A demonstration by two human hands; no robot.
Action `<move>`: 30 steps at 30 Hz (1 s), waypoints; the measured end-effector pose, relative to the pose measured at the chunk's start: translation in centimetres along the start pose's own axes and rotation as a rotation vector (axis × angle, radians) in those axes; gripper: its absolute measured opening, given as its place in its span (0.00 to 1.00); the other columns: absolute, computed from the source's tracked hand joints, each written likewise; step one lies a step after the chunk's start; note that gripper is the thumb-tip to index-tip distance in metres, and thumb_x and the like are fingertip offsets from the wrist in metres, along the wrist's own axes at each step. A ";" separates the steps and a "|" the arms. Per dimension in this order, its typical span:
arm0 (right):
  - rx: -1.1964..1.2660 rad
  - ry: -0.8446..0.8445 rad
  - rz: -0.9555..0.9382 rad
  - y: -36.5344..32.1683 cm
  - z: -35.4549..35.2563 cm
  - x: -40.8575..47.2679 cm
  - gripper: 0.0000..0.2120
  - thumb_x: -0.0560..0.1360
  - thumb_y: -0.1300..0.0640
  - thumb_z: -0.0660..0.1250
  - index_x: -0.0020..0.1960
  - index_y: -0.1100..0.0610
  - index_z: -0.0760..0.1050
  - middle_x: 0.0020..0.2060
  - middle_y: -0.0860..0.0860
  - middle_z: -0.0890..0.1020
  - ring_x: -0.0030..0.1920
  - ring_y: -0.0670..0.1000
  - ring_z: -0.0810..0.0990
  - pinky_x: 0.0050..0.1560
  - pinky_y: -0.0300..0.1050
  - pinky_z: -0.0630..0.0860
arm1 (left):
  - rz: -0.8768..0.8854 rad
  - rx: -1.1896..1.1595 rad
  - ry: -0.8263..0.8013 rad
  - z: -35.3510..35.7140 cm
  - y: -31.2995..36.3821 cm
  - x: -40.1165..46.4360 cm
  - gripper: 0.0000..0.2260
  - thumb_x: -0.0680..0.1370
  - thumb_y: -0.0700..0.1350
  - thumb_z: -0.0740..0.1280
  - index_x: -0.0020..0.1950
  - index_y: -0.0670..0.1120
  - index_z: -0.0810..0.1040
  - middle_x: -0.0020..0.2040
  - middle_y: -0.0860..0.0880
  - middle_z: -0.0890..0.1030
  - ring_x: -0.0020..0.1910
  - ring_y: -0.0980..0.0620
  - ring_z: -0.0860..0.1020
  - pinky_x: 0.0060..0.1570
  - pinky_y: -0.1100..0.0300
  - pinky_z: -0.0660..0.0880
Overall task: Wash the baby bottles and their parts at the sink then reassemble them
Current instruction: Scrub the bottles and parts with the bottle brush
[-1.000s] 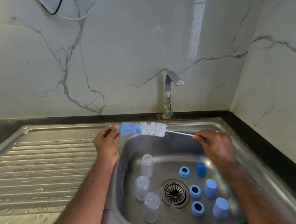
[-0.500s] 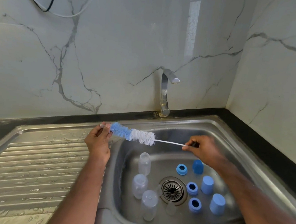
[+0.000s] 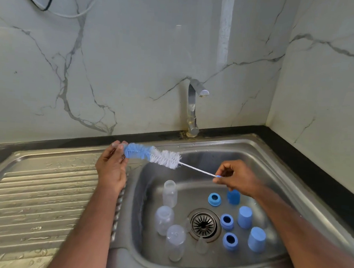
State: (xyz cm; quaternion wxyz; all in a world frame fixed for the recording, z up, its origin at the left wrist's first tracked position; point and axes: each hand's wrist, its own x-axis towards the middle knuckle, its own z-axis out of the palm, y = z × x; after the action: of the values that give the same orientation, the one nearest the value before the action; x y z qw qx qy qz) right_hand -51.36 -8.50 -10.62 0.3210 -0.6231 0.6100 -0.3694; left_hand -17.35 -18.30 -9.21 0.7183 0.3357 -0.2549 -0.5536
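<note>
The long blue-and-white bristled bottle brush (image 3: 153, 155) is held across the steel sink (image 3: 278, 174), its tip pinched by the left hand (image 3: 112, 167), its thin wire handle by the right hand (image 3: 235, 176). With so light a hold, the brush could be dropped onto the clear plastic bottles (image 3: 170, 193) and blue caps (image 3: 245, 217) standing unwashed in the basin below, and some toppled toward the drain (image 3: 204, 223).

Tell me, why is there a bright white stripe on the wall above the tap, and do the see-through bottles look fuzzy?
In the head view, the stripe is light glaring off the shiny marble wall; the clear bottles in the sink look pale and soft-edged, hard to make out against the steel; the wide lens also bends the counter edges.
</note>
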 end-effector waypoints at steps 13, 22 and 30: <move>0.166 -0.316 0.070 -0.2 0.3 -0.6 0.10 0.80 0.51 0.68 0.47 0.57 0.81 0.28 0.57 0.77 0.21 0.49 0.64 0.24 0.39 0.61 | -0.044 -0.131 -0.138 -0.1 0.5 0.4 0.05 0.81 0.38 0.66 0.55 0.43 0.80 0.55 0.46 0.83 0.58 0.49 0.82 0.61 0.54 0.79; -0.446 0.234 -0.045 -0.3 0.5 0.5 0.04 0.78 0.46 0.70 0.46 0.44 0.82 0.38 0.43 0.82 0.41 0.44 0.80 0.45 0.45 0.78 | 0.146 0.181 0.101 0.4 -0.9 0.4 0.06 0.76 0.35 0.74 0.50 0.43 0.82 0.45 0.49 0.84 0.49 0.52 0.84 0.49 0.61 0.82; 0.234 -0.442 0.237 -0.4 -0.4 -0.6 0.22 0.84 0.49 0.59 0.37 0.58 0.79 0.24 0.51 0.61 0.23 0.47 0.55 0.24 0.37 0.53 | -0.071 -0.196 -0.211 -0.2 0.5 0.3 0.05 0.80 0.41 0.67 0.53 0.43 0.81 0.51 0.46 0.85 0.56 0.50 0.84 0.59 0.53 0.80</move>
State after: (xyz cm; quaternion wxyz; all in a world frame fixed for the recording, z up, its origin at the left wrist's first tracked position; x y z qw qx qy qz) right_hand -51.47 -7.91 -10.11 0.5572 -0.5717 0.5470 -0.2521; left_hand -16.83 -18.52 -8.97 0.6967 0.2125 -0.2617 -0.6332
